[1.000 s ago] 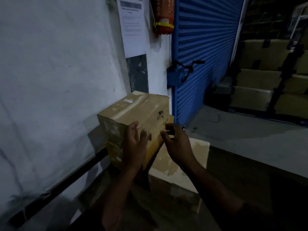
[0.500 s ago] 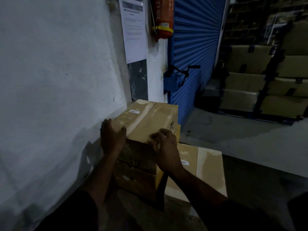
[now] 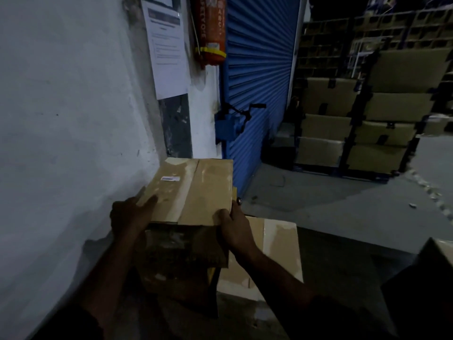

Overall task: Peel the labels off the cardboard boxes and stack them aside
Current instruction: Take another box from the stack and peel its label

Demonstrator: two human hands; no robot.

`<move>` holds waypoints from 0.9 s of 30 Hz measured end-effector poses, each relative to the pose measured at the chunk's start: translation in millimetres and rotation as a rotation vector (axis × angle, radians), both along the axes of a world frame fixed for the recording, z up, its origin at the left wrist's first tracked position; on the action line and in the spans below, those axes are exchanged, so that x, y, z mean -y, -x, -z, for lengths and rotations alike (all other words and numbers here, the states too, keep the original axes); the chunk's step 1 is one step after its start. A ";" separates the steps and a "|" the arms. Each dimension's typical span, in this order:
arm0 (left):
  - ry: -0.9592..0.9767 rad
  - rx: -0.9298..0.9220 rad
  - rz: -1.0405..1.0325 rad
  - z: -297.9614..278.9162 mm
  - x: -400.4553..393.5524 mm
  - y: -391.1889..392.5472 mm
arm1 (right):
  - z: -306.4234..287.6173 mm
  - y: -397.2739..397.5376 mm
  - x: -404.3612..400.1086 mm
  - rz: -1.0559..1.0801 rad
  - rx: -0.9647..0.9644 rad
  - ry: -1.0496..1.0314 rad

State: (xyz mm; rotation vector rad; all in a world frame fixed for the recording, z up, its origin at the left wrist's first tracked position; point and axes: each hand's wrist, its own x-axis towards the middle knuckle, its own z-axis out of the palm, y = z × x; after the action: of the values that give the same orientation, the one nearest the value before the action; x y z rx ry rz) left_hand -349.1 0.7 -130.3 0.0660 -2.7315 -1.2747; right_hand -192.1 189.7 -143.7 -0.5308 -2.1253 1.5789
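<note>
A brown cardboard box (image 3: 196, 190) sits on top of another box (image 3: 176, 273) against the white wall. A small white label (image 3: 170, 178) is stuck on its top face near the far left. My left hand (image 3: 130, 214) holds the box's near left corner, fingers lying over the top edge. My right hand (image 3: 232, 227) grips the near right corner, thumb on top and fingers round the side. A lower, paler box (image 3: 277, 246) lies on the floor to the right of the stack.
The white wall (image 3: 73, 119) is close on the left, with a paper notice (image 3: 168, 50) and a red fire extinguisher (image 3: 212, 30). A blue roller shutter (image 3: 257, 89) stands behind the boxes. Racks of cardboard bins (image 3: 355, 119) fill the back right. Grey floor (image 3: 343, 204) lies between.
Both hands have spread apart from the box's front face to its two near corners. The view has come closer and higher over the top box.
</note>
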 end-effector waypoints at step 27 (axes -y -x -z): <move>-0.118 0.036 0.473 109.1 -288.9 -362.0 | 96.9 -376.2 -236.1 0.561 0.220 -0.006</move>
State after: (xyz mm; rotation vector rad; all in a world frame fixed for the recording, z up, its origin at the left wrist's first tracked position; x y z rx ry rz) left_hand 13.0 289.6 -239.4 -0.5847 -2.7970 -1.5515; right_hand 184.1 425.8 -240.5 -1.2219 -1.8879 1.2345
